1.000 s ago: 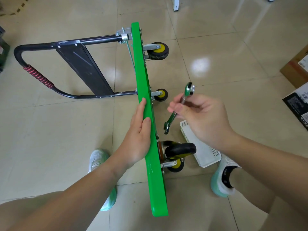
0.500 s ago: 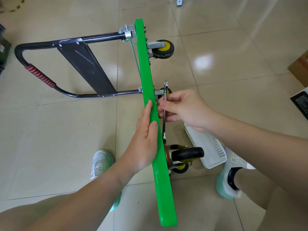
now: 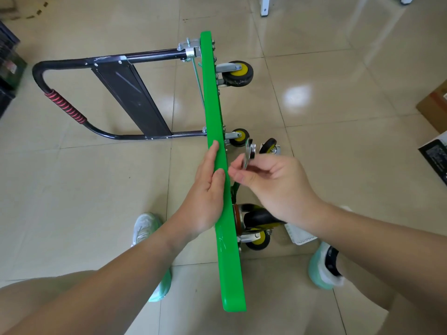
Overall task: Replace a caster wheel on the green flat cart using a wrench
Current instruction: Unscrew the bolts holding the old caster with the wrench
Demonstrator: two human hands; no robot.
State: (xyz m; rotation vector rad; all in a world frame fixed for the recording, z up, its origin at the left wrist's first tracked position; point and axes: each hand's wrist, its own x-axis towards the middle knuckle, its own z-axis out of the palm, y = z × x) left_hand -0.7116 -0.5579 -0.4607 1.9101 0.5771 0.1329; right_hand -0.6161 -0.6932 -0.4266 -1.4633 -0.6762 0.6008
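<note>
a pale, glossy tiled floor (image 3: pixel 96 184) fills the view. on it the green flat cart (image 3: pixel 229 267) stands tipped on one long edge. its deck shows edge-on as a narrow green strip running away from the person, underside facing right. the black handle (image 3: pixel 116 93) lies out to the left over the floor, with a red-wound section (image 3: pixel 65 107) on its bend. a cardboard box (image 3: pixel 435 102) and a dark box (image 3: pixel 435 155) sit at the right border, well apart from the cart.

the left hand (image 3: pixel 208 192) rests against the deck's left face near its middle, fingers straight along the green, thumb laid on the upper edge. its grip is apart, pressing rather than clasping. the right hand (image 3: pixel 278 187) is just right of the deck, its grip clamped on the wrench (image 3: pixel 249 151) between thumb and curled fingers.

a left shoe (image 3: pixel 147 228) and a right shoe (image 3: pixel 325 267) stand either side of the cart. a white basket (image 3: pixel 300 235) lies under the right wrist.

on the underside are a far wheel (image 3: pixel 238 73), a middle wheel (image 3: pixel 239 137), a black caster (image 3: pixel 261 216) beneath the right wrist and a yellow-hubbed wheel (image 3: pixel 258 240) just below it. a loose caster (image 3: pixel 271 146) lies on the floor just beyond the right hand.

the wrench stands nearly upright, ring end above the fingers, lower end beside the deck just above the black caster. whether it touches a bolt i cannot tell.
</note>
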